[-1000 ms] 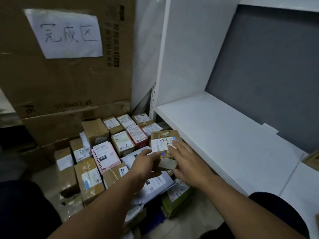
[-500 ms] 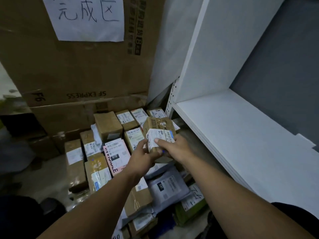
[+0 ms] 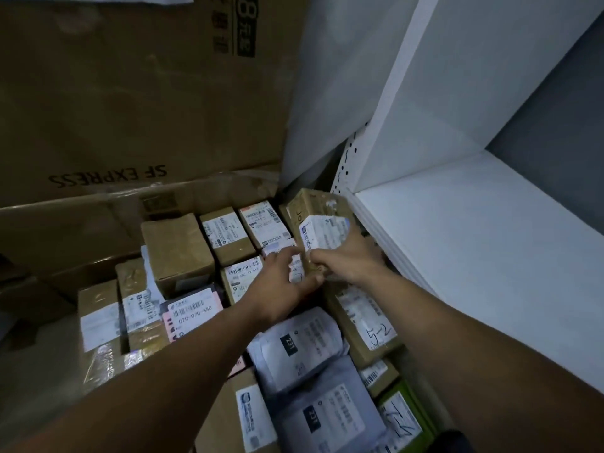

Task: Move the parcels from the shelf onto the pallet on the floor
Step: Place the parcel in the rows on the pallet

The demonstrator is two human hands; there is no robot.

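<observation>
A small brown parcel (image 3: pixel 318 220) with a white label was held tilted above the far right corner of the heap of parcels (image 3: pixel 178 253) on the floor, just beside the front edge of the white shelf (image 3: pixel 490 256); the pallet itself was hidden beneath the heap. The right hand (image 3: pixel 348 261) was wrapped around the parcel's near right side, with its fingertips hidden behind the carton; the left hand (image 3: pixel 277 286) was set against the near left corner with fingers curled, though whether a pinch or only a touch was applied could not be told.

Several risks were judged likely. No flat, free spot was visible under the parcel, so a tilted release could have sent it sliding off the labelled boxes below; it could also have been lost into the dark gap between the heap and the shelf upright. If the grip had been loosened before the carton was seated, the upright far row might have been knocked over; the soft grey mailer bags (image 3: pixel 304 341) nearer would have offered poor support. The right knuckles, close to the shelf edge, could have been caught.
</observation>
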